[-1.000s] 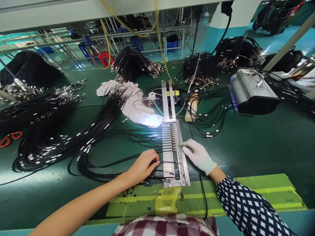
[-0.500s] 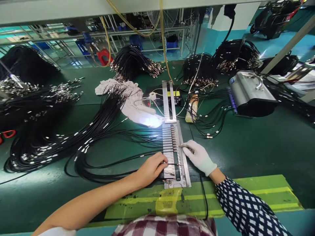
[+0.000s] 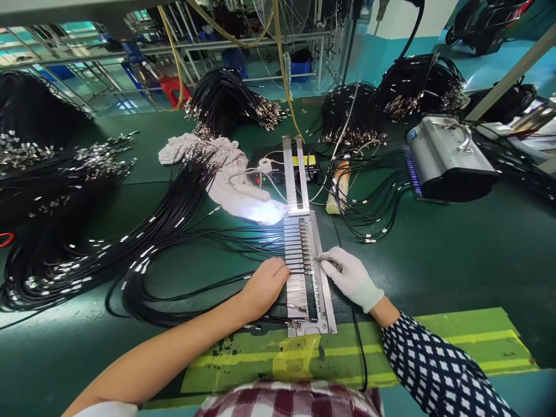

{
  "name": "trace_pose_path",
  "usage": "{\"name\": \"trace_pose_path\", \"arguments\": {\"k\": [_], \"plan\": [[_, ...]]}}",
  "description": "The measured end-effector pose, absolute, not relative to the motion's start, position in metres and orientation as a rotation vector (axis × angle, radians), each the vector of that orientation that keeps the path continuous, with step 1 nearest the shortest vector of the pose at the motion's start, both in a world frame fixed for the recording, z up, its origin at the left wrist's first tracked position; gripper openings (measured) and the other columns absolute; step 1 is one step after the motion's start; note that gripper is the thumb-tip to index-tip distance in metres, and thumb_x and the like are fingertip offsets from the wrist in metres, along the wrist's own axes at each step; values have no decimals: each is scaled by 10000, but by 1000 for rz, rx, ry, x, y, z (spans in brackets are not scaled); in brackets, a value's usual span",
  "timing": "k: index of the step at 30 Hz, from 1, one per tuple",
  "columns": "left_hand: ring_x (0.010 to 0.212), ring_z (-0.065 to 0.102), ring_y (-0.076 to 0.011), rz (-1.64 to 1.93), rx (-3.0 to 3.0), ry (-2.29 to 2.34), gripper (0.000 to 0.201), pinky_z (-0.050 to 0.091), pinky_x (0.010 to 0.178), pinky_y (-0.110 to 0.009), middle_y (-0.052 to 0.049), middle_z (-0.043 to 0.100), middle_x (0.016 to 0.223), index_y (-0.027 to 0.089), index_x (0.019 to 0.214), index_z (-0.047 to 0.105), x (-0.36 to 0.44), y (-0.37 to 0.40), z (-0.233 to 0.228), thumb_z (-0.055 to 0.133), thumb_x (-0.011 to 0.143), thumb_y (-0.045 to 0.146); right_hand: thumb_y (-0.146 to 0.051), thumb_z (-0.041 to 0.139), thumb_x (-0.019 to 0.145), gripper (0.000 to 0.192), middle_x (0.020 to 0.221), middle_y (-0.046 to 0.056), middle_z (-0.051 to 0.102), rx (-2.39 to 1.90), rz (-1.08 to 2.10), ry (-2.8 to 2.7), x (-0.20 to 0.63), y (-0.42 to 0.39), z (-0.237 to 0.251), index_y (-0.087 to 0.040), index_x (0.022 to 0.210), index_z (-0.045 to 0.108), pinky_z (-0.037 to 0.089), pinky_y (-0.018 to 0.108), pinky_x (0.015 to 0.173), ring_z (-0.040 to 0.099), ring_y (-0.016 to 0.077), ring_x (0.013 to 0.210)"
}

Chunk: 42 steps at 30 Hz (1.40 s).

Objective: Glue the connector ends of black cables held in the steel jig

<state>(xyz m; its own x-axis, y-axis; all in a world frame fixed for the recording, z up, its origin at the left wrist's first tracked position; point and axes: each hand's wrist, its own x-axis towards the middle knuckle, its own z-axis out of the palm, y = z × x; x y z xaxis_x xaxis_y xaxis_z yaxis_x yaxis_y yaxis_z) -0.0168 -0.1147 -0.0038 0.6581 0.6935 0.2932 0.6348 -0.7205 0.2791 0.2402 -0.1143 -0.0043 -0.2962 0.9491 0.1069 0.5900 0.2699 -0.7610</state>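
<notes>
A long metal fixture (image 3: 324, 301) lies on the green mat, with several thin black cables (image 3: 260, 237) laid side by side across its slots. My bare left hand (image 3: 266, 284) rests at the fixture's left edge, fingers pinching a black cable (image 3: 217, 282) at a slot. My right hand (image 3: 350, 274), in a white glove, sits on the fixture's right side and holds a thin metal tool, its tip at the connector ends.
Large bundles of black cables (image 3: 87, 249) cover the left of the bench, more bundles (image 3: 234, 101) at the back. A white cloth (image 3: 226, 174), a lit small device (image 3: 282, 168), a grey machine (image 3: 447, 159) at right. Yellow tape (image 3: 434, 341) marks the near edge.
My left hand has moved up along the fixture's left edge by a few slots. My right hand stays in place. The camera has tilted slightly.
</notes>
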Motion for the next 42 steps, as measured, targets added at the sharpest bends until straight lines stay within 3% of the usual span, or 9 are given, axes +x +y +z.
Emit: {"name": "trace_pose_path", "arguments": {"k": [17, 22, 29, 33, 37, 42], "plan": [[813, 505, -169, 682, 2871, 963, 270, 391, 701, -289, -73, 594, 915, 174, 1051, 639, -25, -113, -5, 378, 992, 136, -247, 493, 940, 194, 919, 21, 651, -1401, 836, -1982, 241, -114, -3, -249, 1013, 673, 499, 317, 789, 628, 180, 862], [734, 461, -182, 421, 2917, 1083, 318, 339, 646, -306, -55, 564, 824, 165, 1226, 584, -30, -128, -4, 361, 1000, 168, -248, 489, 944, 198, 935, 24, 661, -1369, 836, -1986, 240, -113, -5, -254, 1015, 674, 494, 315, 804, 634, 183, 888], [858, 529, -206, 239, 2748, 1161, 350, 374, 721, -344, -74, 621, 953, 177, 1307, 527, -30, -140, 13, 352, 1006, 204, -274, 503, 937, 191, 958, 43, 664, -1324, 885, -1915, 243, -117, -3, -235, 1008, 676, 507, 341, 830, 636, 203, 914], [935, 539, -202, 298, 2460, 1107, 241, 388, 793, -338, -61, 628, 1027, 197, 1201, 547, -35, -155, 25, 461, 982, 251, -284, 492, 947, 198, 998, 55, 671, -1278, 984, -1834, 247, -126, -1, -229, 1001, 674, 521, 342, 824, 641, 204, 927], [909, 533, -194, 342, 2337, 1072, 93, 381, 792, -324, -40, 623, 964, 201, 1009, 573, -26, -163, 22, 524, 959, 262, -283, 500, 939, 196, 959, 57, 673, -1302, 879, -1928, 244, -128, -1, -230, 998, 679, 523, 352, 787, 634, 212, 895], [877, 530, -171, 347, 2266, 1082, 71, 397, 787, -299, -17, 594, 914, 203, 916, 567, -27, -156, 18, 521, 957, 238, -260, 494, 935, 194, 947, 54, 677, -1320, 851, -1961, 243, -127, 1, -229, 992, 676, 521, 354, 807, 640, 212, 898]]}}
